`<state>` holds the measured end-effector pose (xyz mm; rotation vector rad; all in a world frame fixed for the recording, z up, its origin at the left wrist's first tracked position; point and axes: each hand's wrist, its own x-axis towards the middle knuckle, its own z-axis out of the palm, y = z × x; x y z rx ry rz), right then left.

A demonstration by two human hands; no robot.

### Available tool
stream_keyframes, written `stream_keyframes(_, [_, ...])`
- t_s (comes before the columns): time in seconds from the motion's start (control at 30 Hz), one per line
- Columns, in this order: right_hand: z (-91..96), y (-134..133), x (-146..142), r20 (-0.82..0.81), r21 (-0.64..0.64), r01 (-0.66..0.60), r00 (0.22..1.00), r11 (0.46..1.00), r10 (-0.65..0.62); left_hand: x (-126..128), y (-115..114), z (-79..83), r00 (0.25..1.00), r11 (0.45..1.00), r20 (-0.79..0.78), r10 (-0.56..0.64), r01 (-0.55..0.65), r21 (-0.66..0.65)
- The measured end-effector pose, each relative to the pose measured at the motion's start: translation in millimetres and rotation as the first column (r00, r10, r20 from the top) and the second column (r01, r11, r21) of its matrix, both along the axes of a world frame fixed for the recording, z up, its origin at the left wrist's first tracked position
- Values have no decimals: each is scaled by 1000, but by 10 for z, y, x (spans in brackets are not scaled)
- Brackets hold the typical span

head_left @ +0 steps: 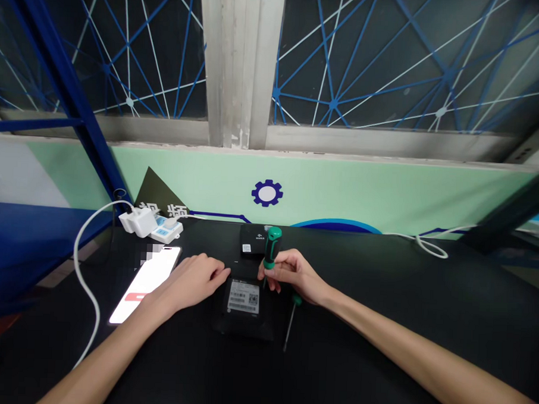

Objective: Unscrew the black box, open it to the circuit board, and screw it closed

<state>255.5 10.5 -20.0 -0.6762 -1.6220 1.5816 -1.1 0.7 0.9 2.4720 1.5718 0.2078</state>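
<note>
A flat black device with a white printed label lies on the black table in front of me. My left hand rests at its upper left corner, thumb and forefinger apart and the other fingers partly hidden. In my right hand is a green-and-black screwdriver, held upright between thumb and fingers low on the handle. Its shaft points down at the device's upper right corner; whether the tip touches is too small to tell. A second green-handled screwdriver lies to the right, partly under my right hand.
Behind the device lies a black box with a small white label. At left are a lit phone, partly covered by my left forearm, a power strip with a white charger, and a white cable. Another white cable lies at right.
</note>
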Motion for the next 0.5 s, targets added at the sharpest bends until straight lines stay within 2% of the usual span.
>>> stream_keyframes(0.23, [-2,3,-6,-7,78,24,1000,997,-24,11,-9,5,1000,1000,8,4,-4,-3])
stream_keyframes(0.5, [5,-8,-11,-1,15,47,999,999,-47,2,-9,3,1000,1000,1,-3,3,-5])
